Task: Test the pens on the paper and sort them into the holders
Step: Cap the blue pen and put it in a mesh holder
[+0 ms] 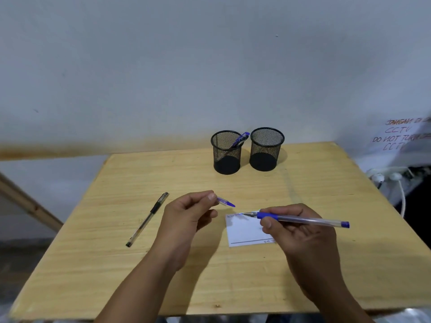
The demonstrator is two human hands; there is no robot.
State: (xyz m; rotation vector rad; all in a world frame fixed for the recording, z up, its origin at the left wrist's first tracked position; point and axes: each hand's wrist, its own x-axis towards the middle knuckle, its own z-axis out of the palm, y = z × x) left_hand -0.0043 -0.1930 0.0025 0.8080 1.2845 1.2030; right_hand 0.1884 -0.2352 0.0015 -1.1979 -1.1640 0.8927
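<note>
**Blue pen uncapped over the paper, cap in the other hand**

The right hand (300,234) is closed around a blue pen (303,219), pinched near its rubbery blue grip; the barrel is clear plastic with a blue end plug, and its metal tip touches the top left corner of the paper (245,231). The paper is a small white rectangular card lying flat on the desk (116,264), with a short line of blue scribble along its top edge and a dark ruled line near its bottom edge; the small writing there is too tiny to read.

Just left of the paper, the left hand (186,217) is curled shut on the cap (225,202), a clear and blue pointed piece held between thumb and fingertips, raised above the desk.

Further left of the paper, a black pen (148,219) with a clear barrel and dark cap lies diagonally on the pale wood-grain desk.

Well beyond the paper stand two round black wire-mesh holders, close side by side. The left holder (226,152) has blue pens leaning in it; the right holder (267,149) shows nothing inside.

Far right of the paper, a wall notice (401,136) in red handwriting reads partly "CCTV" and "DO NOT TUR".
</note>
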